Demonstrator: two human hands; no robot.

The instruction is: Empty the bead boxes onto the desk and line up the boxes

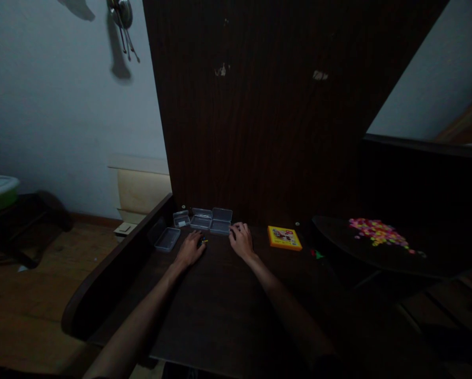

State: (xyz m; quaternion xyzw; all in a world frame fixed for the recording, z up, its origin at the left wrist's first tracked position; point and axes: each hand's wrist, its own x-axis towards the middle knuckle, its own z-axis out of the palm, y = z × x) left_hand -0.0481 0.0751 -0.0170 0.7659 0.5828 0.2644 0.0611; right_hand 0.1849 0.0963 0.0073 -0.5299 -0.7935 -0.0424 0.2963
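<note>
My left hand (pixel 189 249) rests palm down on the dark tabletop, fingers stretched out. Under and beside its fingertips lie a few small blue and yellow pieces (pixel 203 240), partly hidden. My right hand (pixel 242 241) is at the right edge of a clear plastic box (pixel 220 226) with its lid raised. Its fingers are bent toward the thumb; what is between them is too dark and small to make out. To the left stand a second clear box (pixel 201 221) and a smaller one (pixel 181 219), both with lids up. Another clear box (pixel 167 239) lies nearer, left of my left hand.
A yellow box (pixel 284 238) with a printed top lies right of my right hand, near small green and red pieces (pixel 318 254). A heap of colourful small pieces (pixel 379 232) lies on a dark surface farther right. A raised wooden side edge (pixel 117 268) bounds the left.
</note>
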